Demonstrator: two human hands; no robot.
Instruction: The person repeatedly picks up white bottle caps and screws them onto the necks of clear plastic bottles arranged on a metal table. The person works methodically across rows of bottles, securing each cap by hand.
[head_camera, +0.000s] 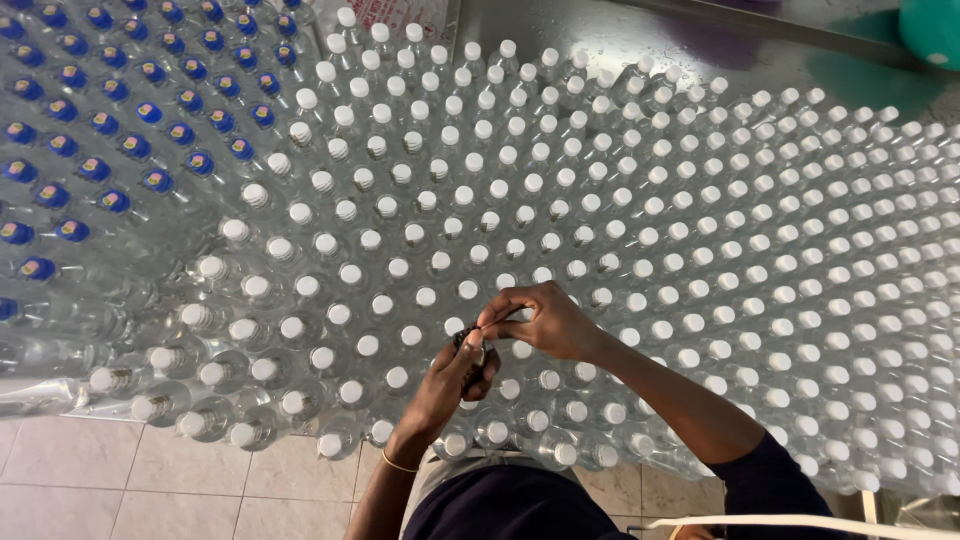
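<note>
Among white-capped bottles (640, 260), both hands (535, 322) meet; blue-capped bottles (120, 130) far left.

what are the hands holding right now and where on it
The left hand wraps a small dark object, too hidden to identify. The right hand pinches at its top with the fingertips, above the clear white-capped bottles.

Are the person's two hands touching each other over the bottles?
Touching. The head view shows the right hand fingertips meeting the left hand at a small dark object, with no gap.
</note>
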